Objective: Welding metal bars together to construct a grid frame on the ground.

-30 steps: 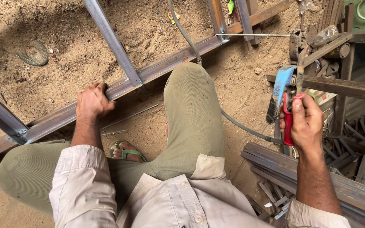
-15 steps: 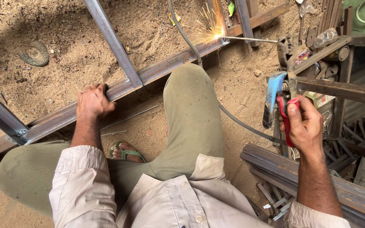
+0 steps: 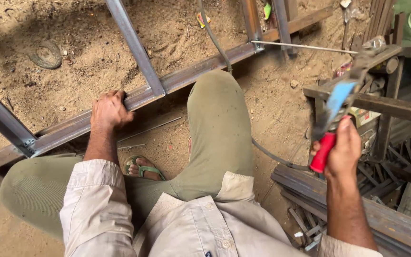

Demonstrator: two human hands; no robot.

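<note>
My left hand (image 3: 109, 110) grips the edge of a long steel tube frame (image 3: 186, 78) that lies on the sandy ground. My right hand (image 3: 342, 151) is closed on the red handle of a welding electrode holder (image 3: 330, 124) with a blue jaw. A thin welding rod (image 3: 305, 47) runs from the holder leftward, its tip touching the frame at a joint with an upright tube (image 3: 252, 20). A grey cable (image 3: 276, 157) trails from the holder behind my bent knee (image 3: 215, 95). No sparks show at the rod tip.
A rusty metal stand (image 3: 381, 102) and stacked steel bars (image 3: 357, 209) crowd the right side. A round disc (image 3: 46, 54) lies in the sand at upper left. My sandalled foot (image 3: 141, 167) rests below the frame. More frame tubes (image 3: 134, 45) cross the sand.
Sparks flashed at the rod tip half a second ago and are gone now. My right hand has shifted slightly with the holder; my left hand stays on the frame.
</note>
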